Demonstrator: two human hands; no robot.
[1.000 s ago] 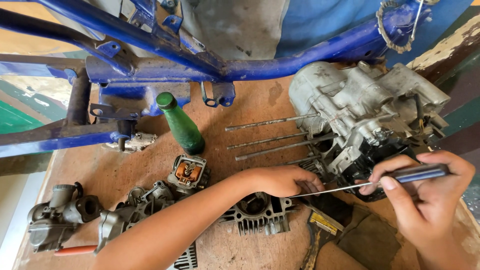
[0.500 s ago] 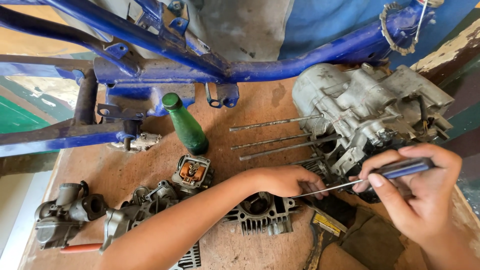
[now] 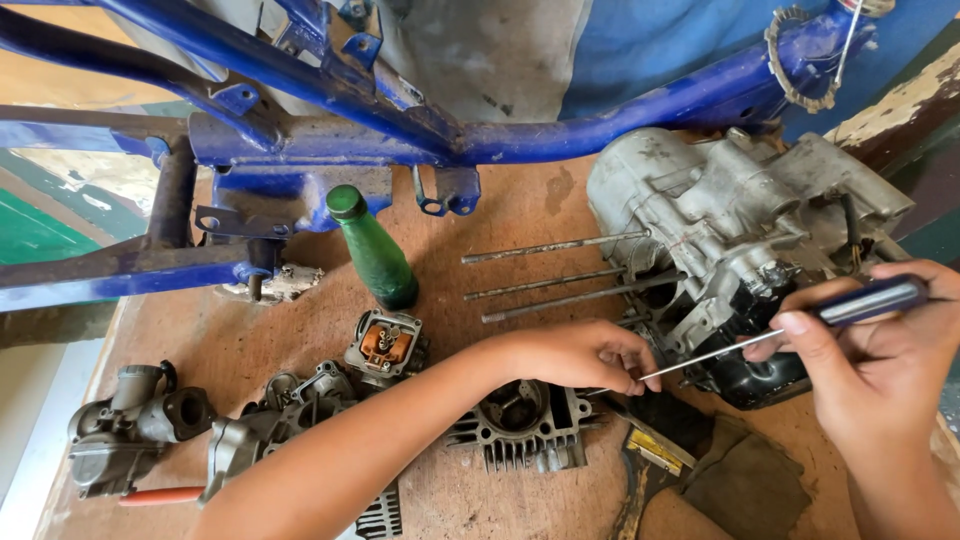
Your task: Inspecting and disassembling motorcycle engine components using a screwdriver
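Right now the right hand (image 3: 880, 370) grips a screwdriver (image 3: 790, 330) by its blue handle, shaft aimed at the engine case (image 3: 740, 230) near the worktop's right edge, while the left hand (image 3: 590, 355) pinches the tip. Should the tip skid off greasy metal, it could jab those fingers or knock the upright green bottle (image 3: 370, 250) nearby.
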